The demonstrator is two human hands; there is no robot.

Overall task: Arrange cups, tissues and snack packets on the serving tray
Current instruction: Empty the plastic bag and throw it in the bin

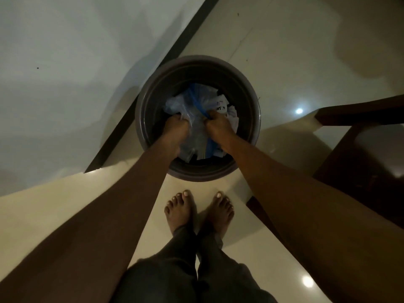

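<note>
- Left hand [175, 125] and right hand [218, 123]: fingers clenched on clear plastic bag [192, 106] with a blue strip, inside the round dark bin [255, 110].
- Crumpled white printed paper [223, 106] just beyond the right fingers, also in the bin.
- Bin stands on glossy cream floor tiles [262, 51]; ceiling-light glare [299, 110] right of the fingers.
- White wall [76, 51] with dark skirting [157, 68] left of the fingers.
- Dark wooden furniture [360, 149] far right; can't tell what kind.
- Bare feet [181, 208] below the hands.
</note>
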